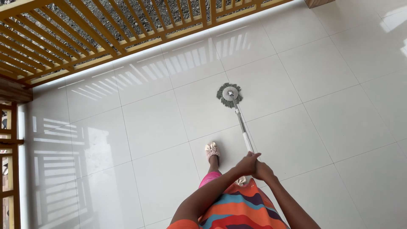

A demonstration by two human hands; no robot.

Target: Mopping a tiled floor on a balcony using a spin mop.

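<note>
A round mop head (229, 95) with green-grey strands rests flat on the glossy white tile floor (152, 127). Its metal and white handle (241, 125) slants back toward me. My left hand (247, 163) is closed around the top of the handle. Just beside and slightly below it, my right hand (263, 171) also grips the handle end; the two hands touch. My foot in a pale slipper with a bow (212, 150) stands on the tiles left of the handle.
A wooden slatted railing (106, 38) runs along the far edge of the floor, with gravel beyond it. More wooden railing (10, 161) lines the left side. Sunlit stripe shadows lie on the tiles near both railings.
</note>
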